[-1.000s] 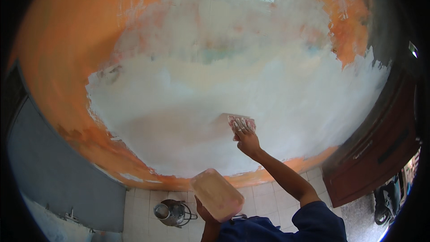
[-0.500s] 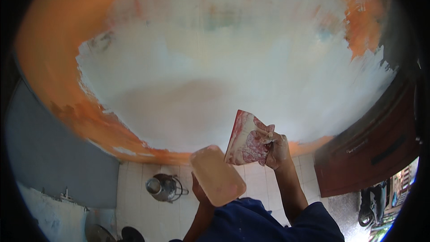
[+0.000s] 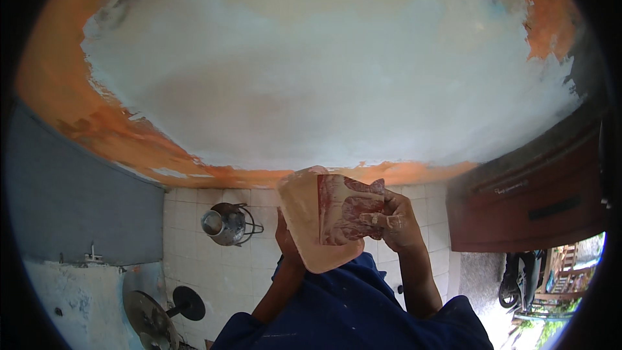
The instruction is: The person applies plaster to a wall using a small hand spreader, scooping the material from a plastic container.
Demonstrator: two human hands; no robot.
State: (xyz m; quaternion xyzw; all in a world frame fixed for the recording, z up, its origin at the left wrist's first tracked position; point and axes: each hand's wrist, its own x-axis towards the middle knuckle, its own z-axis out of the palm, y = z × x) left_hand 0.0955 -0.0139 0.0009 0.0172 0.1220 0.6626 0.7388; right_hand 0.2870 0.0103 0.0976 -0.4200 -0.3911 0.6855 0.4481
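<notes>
My left hand (image 3: 286,241) holds a tan, rounded rectangular tray (image 3: 299,217) from its left side; its fingers are mostly hidden behind it. My right hand (image 3: 400,222) grips a dark red flat putty spreader (image 3: 337,204), smeared with cream-coloured putty. The spreader's straight left edge lies over the tray's right half; whether the two touch, I cannot tell. Putty also coats my right fingers. Beyond both hands stands a wall (image 3: 291,104), with a broad whitish coat over orange paint and ragged borders at left and right.
A metal pot-like vessel (image 3: 223,225) on a dark stand sits on the tiled floor (image 3: 194,266) at left. A standing fan (image 3: 152,317) is at the lower left, beside a pale blue-white surface (image 3: 78,298). Right of me are a dark red panel (image 3: 525,204) and a parked motorcycle (image 3: 520,279).
My right hand has brought the spreader left over the tray and turned it more upright. The tray has risen in view, and the view has tilted lower, showing more floor.
</notes>
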